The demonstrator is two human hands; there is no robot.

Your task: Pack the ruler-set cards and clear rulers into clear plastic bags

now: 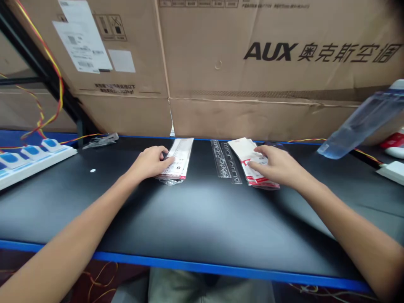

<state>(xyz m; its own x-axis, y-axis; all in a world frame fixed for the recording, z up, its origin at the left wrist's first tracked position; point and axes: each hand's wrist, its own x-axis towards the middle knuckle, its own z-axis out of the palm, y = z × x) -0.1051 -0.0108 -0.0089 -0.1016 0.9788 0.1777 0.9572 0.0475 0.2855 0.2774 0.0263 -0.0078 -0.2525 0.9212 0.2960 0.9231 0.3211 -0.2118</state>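
Across the black workbench top [202, 219], both bare hands lay near the far edge, well apart, with printed packets under them. The left hand [148, 163] was against the left side of a clear plastic bag of white printed sheets [178, 159], its fingers curled together with their tips at the bag's edge; whether they pinched it or only rested there could not be told from this view. The right hand [276, 165] sat on a fanned stack of white-and-red printed packets [255, 166], its fingers loosely spread, with no pinch visible on any edge, so its grip was also unclear. Between the two stacks, just left of the red-and-white one, lay two dark stencil rulers in clear sleeves [221, 159], side by side and touched by neither hand. As far as the view showed, nothing had been lifted from the bench, and the bag under the left hand did not look opened. Beyond them stood cardboard cartons printed AUX [269, 51]. A white power strip with blue switches [31, 158] sat at the left, and a tilted translucent blue bottle [362, 124] showed at the right.
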